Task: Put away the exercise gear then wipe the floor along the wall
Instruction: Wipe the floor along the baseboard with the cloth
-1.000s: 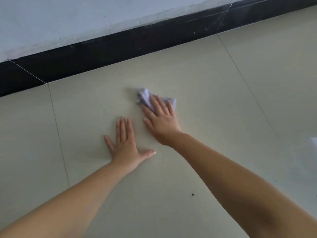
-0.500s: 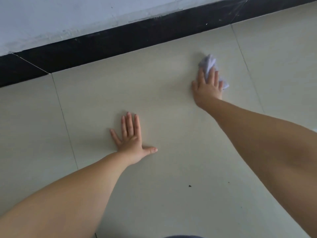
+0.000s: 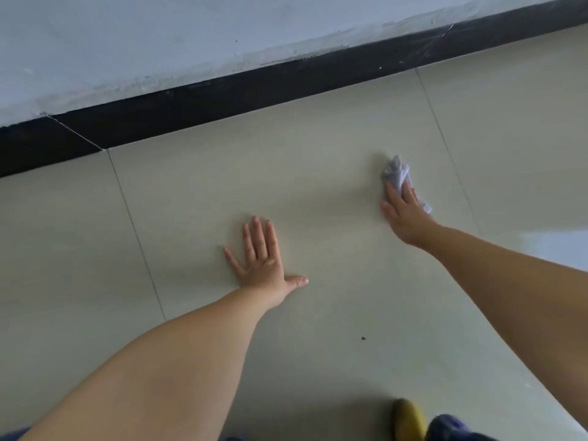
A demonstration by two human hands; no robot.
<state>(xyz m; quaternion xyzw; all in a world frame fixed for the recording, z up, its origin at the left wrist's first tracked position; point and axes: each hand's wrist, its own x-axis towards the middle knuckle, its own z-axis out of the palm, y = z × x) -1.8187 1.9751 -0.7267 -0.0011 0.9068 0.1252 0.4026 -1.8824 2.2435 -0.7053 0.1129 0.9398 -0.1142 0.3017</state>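
Observation:
A crumpled pale lilac-white cloth (image 3: 396, 170) lies on the cream tiled floor (image 3: 318, 186), to the right of centre. My right hand (image 3: 405, 214) presses flat on its near part, fingers pointing toward the wall, so part of the cloth is hidden under the palm. My left hand (image 3: 262, 261) rests flat on the same tile, fingers spread, thumb out to the right, holding nothing. No exercise gear is in view.
A black baseboard (image 3: 254, 87) runs diagonally along the foot of a white wall (image 3: 159, 43). A small dark speck (image 3: 363, 338) lies on the floor between my arms. A yellow shoe tip (image 3: 409, 416) and dark blue clothing (image 3: 451, 429) show at the bottom edge.
My right hand slid the cloth from beside my left hand far out to the right, then drew it back a little from the baseboard. My left hand stayed planted.

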